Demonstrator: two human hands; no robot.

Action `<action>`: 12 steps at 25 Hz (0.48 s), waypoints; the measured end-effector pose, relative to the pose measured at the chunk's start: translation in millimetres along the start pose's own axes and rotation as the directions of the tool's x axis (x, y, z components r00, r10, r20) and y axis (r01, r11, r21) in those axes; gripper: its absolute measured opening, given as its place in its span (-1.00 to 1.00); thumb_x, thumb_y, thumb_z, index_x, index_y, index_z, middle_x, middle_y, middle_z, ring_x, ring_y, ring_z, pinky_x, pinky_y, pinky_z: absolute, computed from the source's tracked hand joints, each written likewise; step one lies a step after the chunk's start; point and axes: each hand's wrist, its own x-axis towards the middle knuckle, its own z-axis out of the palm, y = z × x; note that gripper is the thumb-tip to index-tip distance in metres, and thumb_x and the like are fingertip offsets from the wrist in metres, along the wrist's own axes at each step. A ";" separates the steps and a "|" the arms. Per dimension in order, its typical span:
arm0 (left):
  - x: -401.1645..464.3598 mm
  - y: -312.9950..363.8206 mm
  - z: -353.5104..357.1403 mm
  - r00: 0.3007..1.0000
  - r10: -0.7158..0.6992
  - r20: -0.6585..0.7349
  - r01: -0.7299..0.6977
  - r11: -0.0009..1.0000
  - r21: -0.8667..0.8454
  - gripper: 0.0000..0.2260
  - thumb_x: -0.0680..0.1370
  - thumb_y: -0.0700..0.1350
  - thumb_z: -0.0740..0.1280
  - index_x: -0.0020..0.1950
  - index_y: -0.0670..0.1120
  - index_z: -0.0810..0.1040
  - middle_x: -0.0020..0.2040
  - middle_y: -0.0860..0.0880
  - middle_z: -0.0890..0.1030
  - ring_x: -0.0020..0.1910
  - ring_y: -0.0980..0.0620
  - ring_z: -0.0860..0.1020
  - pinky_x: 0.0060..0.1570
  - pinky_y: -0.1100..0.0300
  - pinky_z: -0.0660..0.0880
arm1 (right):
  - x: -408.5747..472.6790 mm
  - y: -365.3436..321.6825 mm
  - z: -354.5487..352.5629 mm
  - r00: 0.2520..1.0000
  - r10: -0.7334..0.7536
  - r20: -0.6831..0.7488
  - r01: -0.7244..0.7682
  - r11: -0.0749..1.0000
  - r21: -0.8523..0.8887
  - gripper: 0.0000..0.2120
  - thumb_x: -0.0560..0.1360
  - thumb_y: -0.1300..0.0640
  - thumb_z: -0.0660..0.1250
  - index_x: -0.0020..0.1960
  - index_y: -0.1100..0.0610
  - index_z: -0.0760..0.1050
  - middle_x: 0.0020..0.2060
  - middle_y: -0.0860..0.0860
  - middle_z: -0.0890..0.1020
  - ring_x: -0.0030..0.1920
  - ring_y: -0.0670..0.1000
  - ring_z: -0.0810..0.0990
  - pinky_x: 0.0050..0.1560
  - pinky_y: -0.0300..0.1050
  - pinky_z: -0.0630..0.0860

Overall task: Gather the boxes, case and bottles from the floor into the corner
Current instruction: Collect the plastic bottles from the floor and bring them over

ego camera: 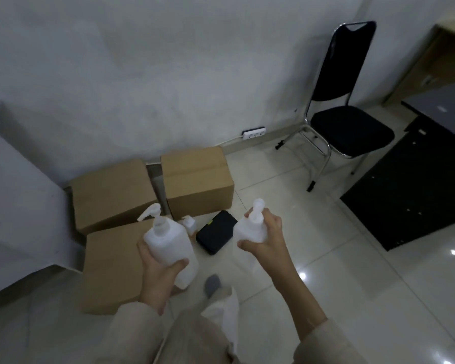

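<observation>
My left hand (158,264) grips a large white pump bottle (168,243) held upright above the floor. In my right hand (264,239) is a second white pump bottle (248,229), gripped around its neck and shoulder. Three brown cardboard boxes sit by the wall: one at the back left (111,193), one at the back right (197,179), and one nearer me (111,266). A black case (216,232) lies flat on the tiles between the boxes and my right hand. A small white bottle (189,222) stands on the floor beside the case, partly hidden.
A black chair with chrome legs (344,122) stands against the wall at the right. A dark desk panel (415,195) fills the far right. A white power strip (254,133) lies at the wall's base. A white cabinet (16,200) is at the left.
</observation>
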 end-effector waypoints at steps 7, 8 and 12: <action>113.4 77.6 63.4 0.991 0.051 0.120 -0.047 0.998 -0.029 -0.25 0.38 -0.21 0.45 0.40 0.12 0.09 0.21 0.07 0.39 0.17 0.00 0.42 0.05 0.04 0.40 | 141.3 -46.5 3.0 0.999 -0.033 -0.034 0.032 0.999 -0.012 -0.89 0.52 0.08 0.26 -0.15 -0.11 0.43 -0.01 0.00 0.48 0.05 0.02 0.47 0.11 -0.03 0.45; 124.6 82.6 70.3 0.990 0.046 0.137 -0.044 0.999 -0.017 -0.26 0.37 -0.18 0.47 0.39 0.13 0.12 0.20 0.08 0.41 0.19 0.00 0.43 0.09 0.01 0.42 | 155.7 -50.7 4.0 0.999 -0.039 -0.021 0.038 0.999 -0.012 -0.90 0.54 0.11 0.23 -0.14 -0.02 0.46 -0.04 0.05 0.51 0.01 0.05 0.50 0.06 -0.04 0.46; 159.9 98.5 91.7 0.996 0.056 0.072 -0.060 0.996 0.060 -0.31 0.32 -0.13 0.51 0.31 0.13 0.21 0.28 0.00 0.43 0.26 -0.05 0.43 0.25 -0.17 0.41 | 202.2 -71.5 10.9 0.994 -0.100 0.054 0.100 0.995 0.007 -0.76 0.56 0.20 0.18 -0.25 0.25 0.43 -0.30 0.02 0.49 -0.26 -0.15 0.48 -0.22 -0.35 0.40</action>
